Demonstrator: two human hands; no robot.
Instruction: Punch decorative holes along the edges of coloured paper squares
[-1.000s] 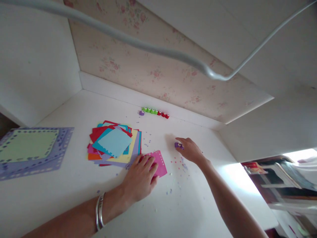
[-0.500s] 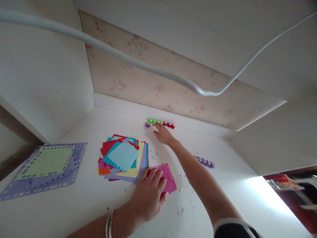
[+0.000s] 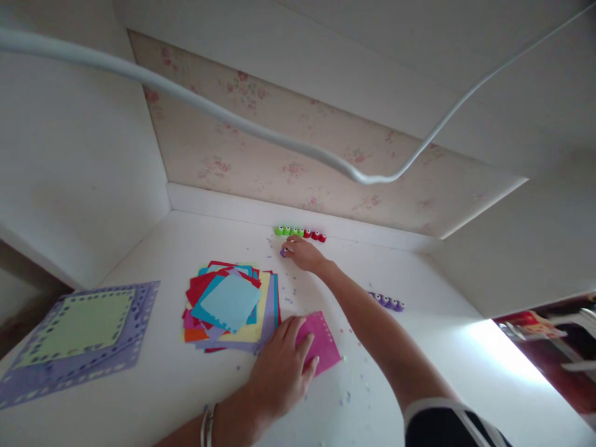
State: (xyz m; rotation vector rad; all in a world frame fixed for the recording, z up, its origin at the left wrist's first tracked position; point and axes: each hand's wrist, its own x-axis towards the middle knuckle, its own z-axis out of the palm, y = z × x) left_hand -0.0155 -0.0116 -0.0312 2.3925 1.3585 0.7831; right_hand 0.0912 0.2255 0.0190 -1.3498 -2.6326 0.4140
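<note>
My right hand (image 3: 302, 253) reaches to the far part of the white table, its fingers closed on a small purple punch (image 3: 284, 252). Just beyond it stands a row of green punches (image 3: 287, 231) and red punches (image 3: 316, 236). My left hand (image 3: 282, 366) lies with fingers apart on the left part of a pink paper square (image 3: 320, 343), which has punched marks along its edges. Left of that hand is a loose stack of coloured papers (image 3: 230, 304), a light blue square on top.
Purple sheets (image 3: 142, 323) with a pale green sheet (image 3: 79, 326) on them lie at the left. Several purple punches (image 3: 387, 302) stand right of my right forearm. Paper bits dot the table (image 3: 195, 397). A white cable (image 3: 261, 131) crosses the upper view.
My right hand has closed on the single purple punch and moved it slightly nearer, away from the row. The pink paper under my left hand has shifted a little right and nearer.
</note>
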